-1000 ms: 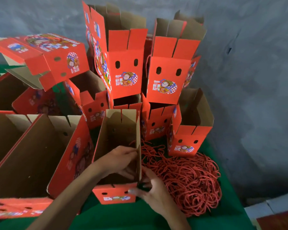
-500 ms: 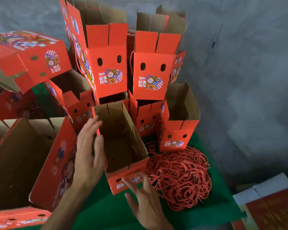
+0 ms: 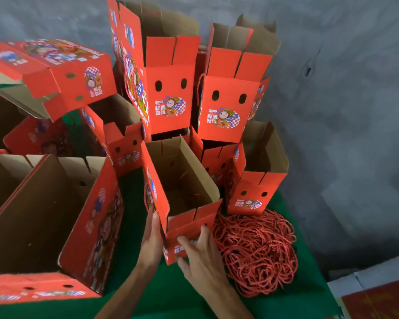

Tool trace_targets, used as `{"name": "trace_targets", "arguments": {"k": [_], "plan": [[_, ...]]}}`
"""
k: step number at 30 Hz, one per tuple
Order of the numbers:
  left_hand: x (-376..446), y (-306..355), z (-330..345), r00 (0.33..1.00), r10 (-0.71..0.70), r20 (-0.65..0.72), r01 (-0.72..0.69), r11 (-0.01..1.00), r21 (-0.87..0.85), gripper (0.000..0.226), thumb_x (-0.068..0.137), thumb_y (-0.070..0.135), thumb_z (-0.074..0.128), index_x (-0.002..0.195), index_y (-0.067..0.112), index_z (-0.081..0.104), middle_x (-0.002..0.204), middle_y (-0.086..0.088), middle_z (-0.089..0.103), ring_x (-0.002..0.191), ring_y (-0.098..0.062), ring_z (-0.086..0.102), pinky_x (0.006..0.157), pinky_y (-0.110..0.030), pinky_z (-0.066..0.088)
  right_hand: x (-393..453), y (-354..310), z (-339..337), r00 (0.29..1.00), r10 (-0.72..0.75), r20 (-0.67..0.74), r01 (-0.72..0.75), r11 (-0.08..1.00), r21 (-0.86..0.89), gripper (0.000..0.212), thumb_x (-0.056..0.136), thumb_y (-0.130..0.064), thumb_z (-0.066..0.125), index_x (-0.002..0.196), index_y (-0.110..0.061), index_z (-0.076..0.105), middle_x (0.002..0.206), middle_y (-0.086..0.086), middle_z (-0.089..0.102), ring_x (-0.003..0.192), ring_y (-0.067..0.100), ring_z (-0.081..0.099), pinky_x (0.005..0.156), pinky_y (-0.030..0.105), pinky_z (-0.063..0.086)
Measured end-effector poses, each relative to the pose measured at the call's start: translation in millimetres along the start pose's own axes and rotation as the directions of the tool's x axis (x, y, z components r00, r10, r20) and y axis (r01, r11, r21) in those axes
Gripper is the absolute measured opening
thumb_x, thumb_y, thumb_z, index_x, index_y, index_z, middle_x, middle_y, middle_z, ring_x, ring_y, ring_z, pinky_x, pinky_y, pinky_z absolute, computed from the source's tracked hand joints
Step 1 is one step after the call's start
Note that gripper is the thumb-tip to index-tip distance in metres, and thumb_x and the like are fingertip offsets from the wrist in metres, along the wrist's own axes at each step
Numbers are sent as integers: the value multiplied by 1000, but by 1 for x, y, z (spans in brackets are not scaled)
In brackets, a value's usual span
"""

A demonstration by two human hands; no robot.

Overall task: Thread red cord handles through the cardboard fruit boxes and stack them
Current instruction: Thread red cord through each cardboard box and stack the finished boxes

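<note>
Hands on the open fruit box

Head view: my left hand [image 3: 153,238] lies flat, fingers straight, against the left side of the open box [image 3: 182,192] on the green bench [image 3: 148,302]. My right hand [image 3: 202,254] spreads over its front panel (fingers bent against the card). Red cords [image 3: 258,249] are heaped just right of it, stacked boxes [image 3: 168,88] behind.

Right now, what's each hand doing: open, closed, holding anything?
Left hand: open, flat against the left side of the open box.
Right hand: open, fingers spread on that box's front panel.
</note>
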State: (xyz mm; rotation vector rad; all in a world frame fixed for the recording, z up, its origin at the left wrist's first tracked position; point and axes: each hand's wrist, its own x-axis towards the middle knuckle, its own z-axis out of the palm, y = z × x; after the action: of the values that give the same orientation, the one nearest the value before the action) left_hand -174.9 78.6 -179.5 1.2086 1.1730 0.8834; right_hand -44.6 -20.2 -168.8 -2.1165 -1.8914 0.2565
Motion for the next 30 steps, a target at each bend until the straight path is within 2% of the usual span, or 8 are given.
{"name": "trace_targets", "arguments": {"k": [2, 4, 7, 9, 14, 19, 25, 30], "plan": [[-7, 10, -2, 988, 147, 42, -150, 985, 80, 60, 92, 80, 29, 149, 64, 17, 161, 25, 26, 148, -3, 29, 120, -48, 28, -1, 0, -25, 1000, -15, -24, 16, 999, 28, 43, 91, -60, 57, 128, -44, 41, 148, 9, 23, 133, 28, 43, 106, 36, 48], [-10, 19, -4, 956, 290, 38, -292, 946, 142, 63, 97, 71, 32, 155, 54, 15, 163, 28, 14, 151, 3, 14, 123, -46, 18, -1, -3, -55, 997, -24, -78, 27, 999, 37, 49, 86, -74, 52, 126, -47, 42, 147, 8, 25, 132, 28, 44, 108, 39, 48], [-16, 44, -1, 898, 440, 20, -436, 879, 193, 65, 99, 67, 31, 158, 47, 12, 166, 25, 6, 154, -1, 3, 123, -46, 10, 1, -13, -110, 984, -63, -164, 69, 997, 31, 59, 77, -88, 48, 123, -52, 44, 142, 5, 28, 132, 25, 42, 106, 41, 48], [-21, 68, 1, 858, 513, 12, -506, 841, 193, 67, 100, 66, 30, 159, 42, 10, 167, 21, 2, 155, -6, -1, 122, -45, 8, 3, -18, -147, 981, -98, -169, 108, 993, 50, 63, 74, -95, 45, 123, -55, 42, 137, -5, 23, 137, 19, 30, 107, 39, 43], [-28, 144, -2, 761, 648, 10, -635, 742, 216, 69, 99, 70, 27, 160, 42, 9, 168, 17, 2, 156, -9, -3, 120, -45, 8, 3, -34, -225, 953, -215, -214, 224, 974, 18, 65, 71, -102, 36, 123, -64, 32, 136, -14, 16, 141, 9, 18, 108, 41, 42], [-27, 216, -10, 630, 776, 1, -762, 618, 192, 68, 102, 65, 28, 161, 37, 11, 169, 10, 7, 156, -13, 3, 121, -52, 13, 9, -57, -271, 828, -301, -474, 309, 949, -64, 60, 76, -95, 45, 122, -58, 43, 129, -4, 35, 119, 17, 48, 89, 34, 53], [-7, 263, -13, 557, 830, 16, -821, 548, 159, 61, 105, 57, 21, 161, 36, 10, 168, 7, 14, 156, -22, 10, 121, -62, 17, 37, -77, -283, 760, -278, -587, 321, 946, -32, 59, 76, -92, 47, 119, -52, 52, 125, 3, 42, 127, 24, 46, 95, 42, 53], [21, 283, -21, 565, 825, 0, -816, 559, 143, 60, 105, 56, 19, 161, 36, 10, 167, 7, 19, 155, -21, 15, 121, -60, 19, 69, -83, -270, 736, -270, -621, 338, 941, -9, 52, 80, -85, 56, 119, -50, 55, 131, 7, 41, 126, 27, 44, 98, 46, 52]]}}
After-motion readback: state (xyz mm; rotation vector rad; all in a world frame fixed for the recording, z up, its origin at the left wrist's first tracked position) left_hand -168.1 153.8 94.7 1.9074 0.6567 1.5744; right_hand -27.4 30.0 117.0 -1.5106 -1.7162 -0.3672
